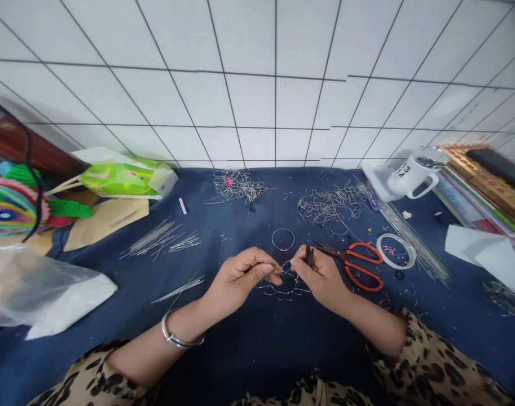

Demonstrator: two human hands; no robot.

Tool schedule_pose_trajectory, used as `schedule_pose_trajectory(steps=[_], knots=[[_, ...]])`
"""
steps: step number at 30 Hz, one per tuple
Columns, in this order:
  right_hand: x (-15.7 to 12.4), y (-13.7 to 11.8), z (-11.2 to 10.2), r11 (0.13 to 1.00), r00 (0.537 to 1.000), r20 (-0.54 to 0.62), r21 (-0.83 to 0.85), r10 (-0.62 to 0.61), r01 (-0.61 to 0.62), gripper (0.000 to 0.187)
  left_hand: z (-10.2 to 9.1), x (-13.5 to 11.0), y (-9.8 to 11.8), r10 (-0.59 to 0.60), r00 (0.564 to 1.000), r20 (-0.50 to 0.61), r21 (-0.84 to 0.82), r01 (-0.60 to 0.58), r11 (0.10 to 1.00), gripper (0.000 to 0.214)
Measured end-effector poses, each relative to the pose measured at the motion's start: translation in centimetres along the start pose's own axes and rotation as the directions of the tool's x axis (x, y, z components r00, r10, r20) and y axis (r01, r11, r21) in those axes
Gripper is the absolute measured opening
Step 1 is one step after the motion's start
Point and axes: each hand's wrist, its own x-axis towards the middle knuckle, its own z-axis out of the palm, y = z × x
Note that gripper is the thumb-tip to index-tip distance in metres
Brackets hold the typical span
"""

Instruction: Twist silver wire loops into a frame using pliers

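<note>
My left hand (240, 276) is closed in a pinch on a thin wire piece (285, 285) of looped silver wire, held just above the dark blue cloth (249, 349). My right hand (316, 276) is closed too, pinching the same wire piece from the right and gripping a small dark pair of pliers (309, 255) that pokes up between its fingers. A silver bangle (176, 335) circles my left wrist. The two hands nearly touch at the middle of the table.
Red-handled scissors (354, 262) lie right of my right hand, beside a tape roll (396, 251). A small wire ring (283, 239), tangled wire heaps (325, 204) and straight wire bundles (159, 239) lie behind. A white mug (413, 172), books (481, 186), green bag (122, 177) and plastic bag (37, 290) line the edges.
</note>
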Motion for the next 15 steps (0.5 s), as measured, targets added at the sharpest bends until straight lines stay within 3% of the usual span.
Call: schedule_pose_trajectory(steps=[15], knots=[[0.37,-0.18,-0.07,0.994,0.993,0.051,0.033,0.107,-0.109,0.024,-0.17,0.65,-0.77,-0.082,0.995,0.057,-0.259,0.094,0.961,0.012]])
